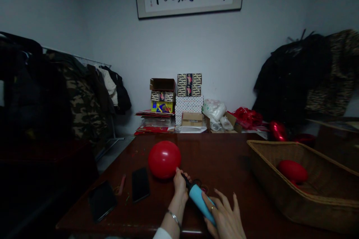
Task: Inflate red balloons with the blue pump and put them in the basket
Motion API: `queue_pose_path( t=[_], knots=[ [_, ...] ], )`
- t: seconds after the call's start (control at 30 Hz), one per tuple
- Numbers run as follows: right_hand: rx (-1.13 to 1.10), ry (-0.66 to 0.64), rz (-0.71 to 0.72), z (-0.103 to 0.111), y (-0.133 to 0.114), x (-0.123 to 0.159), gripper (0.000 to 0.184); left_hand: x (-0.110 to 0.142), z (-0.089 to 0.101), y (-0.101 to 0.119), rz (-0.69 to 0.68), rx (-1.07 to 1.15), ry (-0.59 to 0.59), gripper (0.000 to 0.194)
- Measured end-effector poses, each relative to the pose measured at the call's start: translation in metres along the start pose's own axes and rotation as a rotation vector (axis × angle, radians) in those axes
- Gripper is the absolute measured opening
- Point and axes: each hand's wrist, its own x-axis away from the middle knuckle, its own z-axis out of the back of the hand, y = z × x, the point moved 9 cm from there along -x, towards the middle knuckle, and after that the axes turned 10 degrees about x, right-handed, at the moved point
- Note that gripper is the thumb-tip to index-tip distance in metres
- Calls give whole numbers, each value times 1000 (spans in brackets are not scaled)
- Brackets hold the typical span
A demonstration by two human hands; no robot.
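A round, inflated red balloon (165, 160) sits over the middle of the table, at the tip of a light blue hand pump (201, 202) with a black nozzle. My left hand (181, 185), with a silver bangle at the wrist, is closed around the balloon's neck where it meets the nozzle. The neck itself is hidden by the fingers. On the pump's blue barrel lies my right hand (224, 214), thumb and index finger gripping it while the other fingers stretch out. A gold ring shows on one finger.
On the brown table (218, 153) lie a black phone (140, 185), a dark tablet (102, 201) and a reddish stick (122, 185). A wicker basket (276, 194) at right holds a red balloon (293, 171). Stacked boxes (189, 106) stand behind the table.
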Motion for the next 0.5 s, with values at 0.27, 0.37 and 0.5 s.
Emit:
queue_pose_path(
  t=[0.27,0.37,0.5],
  knots=[
    [36,8,80,-10,19,18,68,2,0,-15,44,74,12,23],
    [2,-45,42,-11,33,26,68,0,1,-23,39,63,2,22],
    [-77,-189,32,-19,52,42,65,-6,7,-21,19,66,20,21]
  ],
)
